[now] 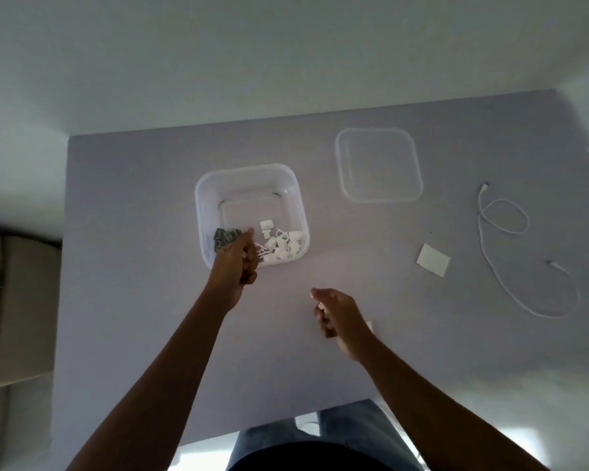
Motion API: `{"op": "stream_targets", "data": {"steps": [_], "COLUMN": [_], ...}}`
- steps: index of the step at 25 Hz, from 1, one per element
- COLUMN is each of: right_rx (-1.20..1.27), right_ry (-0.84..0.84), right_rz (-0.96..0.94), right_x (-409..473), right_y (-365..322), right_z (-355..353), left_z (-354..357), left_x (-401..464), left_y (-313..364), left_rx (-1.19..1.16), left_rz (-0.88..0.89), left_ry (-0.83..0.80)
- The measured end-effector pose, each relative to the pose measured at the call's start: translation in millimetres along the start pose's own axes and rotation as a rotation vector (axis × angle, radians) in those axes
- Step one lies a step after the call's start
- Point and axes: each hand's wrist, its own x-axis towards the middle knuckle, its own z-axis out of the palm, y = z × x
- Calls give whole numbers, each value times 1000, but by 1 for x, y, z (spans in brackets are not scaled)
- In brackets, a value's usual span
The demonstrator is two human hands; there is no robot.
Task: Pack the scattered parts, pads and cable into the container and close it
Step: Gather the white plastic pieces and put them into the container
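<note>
A clear square container point(249, 178) stands on the grey table. Inside lie white plastic parts point(281, 244) at the front right and grey parts point(224, 236) at the front left. My left hand point(237, 263) hovers over the container's near rim with fingers curled; grey parts sit at its fingertips, and whether it grips them is unclear. My right hand point(337, 316) rests lower on the table, fingers loosely curled, holding nothing I can see. The clear lid point(378, 164) lies to the container's right. A white pad point(433, 264) and a white cable point(510, 246) lie further right.
A small white piece point(369, 326) peeks out from behind my right wrist. The table's near edge runs just above my lap. A beige sofa point(11, 300) stands to the left of the table.
</note>
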Motion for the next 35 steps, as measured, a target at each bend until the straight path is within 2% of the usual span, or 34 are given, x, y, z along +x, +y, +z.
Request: {"op": "stream_targets", "data": {"steps": [2,4,6,9,15,19,22,25,27,29,32,35], "right_rx": [242,362,392,292,22,-108,24,79,-152,-453,-880,-1035], "right_ry": [-164,-344,-474,-508,-322,-175,-96,110,318,437,414,425], "right_rz": [44,1,-63,-155,-99,-157,-202,-325,-465,-501,-389,-380], "right_x": [-3,1,13,41,83,98,105,129,154,176,195,198], "right_y": [-40,-76,-103,-133,-159,-154,-164,-182,-183,-177,-163,-156], "right_z": [2,8,20,43,84,100,97,71,49,30,11,7], "left_z": [-5,-10,-13,-17,-31,-36,-35,-28,-24,-20,-14,-12], "left_x": [14,34,58,91,130,139,141,144,146,148,145,142], "left_y": [15,25,32,42,40,36,39,45,47,48,50,49], "left_rx": [70,227,408,698,1156,1199,1151,1085,1062,1026,996,1092], "left_rz": [40,70,125,178,266,282,256,209,180,150,138,171], "left_ry": [139,255,314,344,279,280,298,331,329,324,322,356]}}
